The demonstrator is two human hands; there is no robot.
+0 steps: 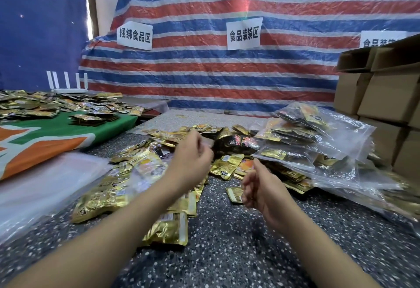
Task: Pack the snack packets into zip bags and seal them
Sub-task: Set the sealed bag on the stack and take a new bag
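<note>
Several gold snack packets (127, 187) lie in a loose heap on the speckled floor in front of me. A stack of empty clear zip bags (45, 185) sits to the left of the heap. Filled zip bags (306, 142) holding packets are piled at the right. My left hand (191, 158) hovers over the middle of the heap with its fingers loosely curled and nothing in it. Lower and to the right, my right hand (259, 187) hangs above a single packet (234, 194), also loosely curled and holding nothing.
Stacked cardboard boxes (386, 96) stand at the far right. A green and orange cloth (56, 133) at the left carries several more packets, with a white router (68, 85) behind it. A striped tarp (227, 71) with paper signs closes off the back.
</note>
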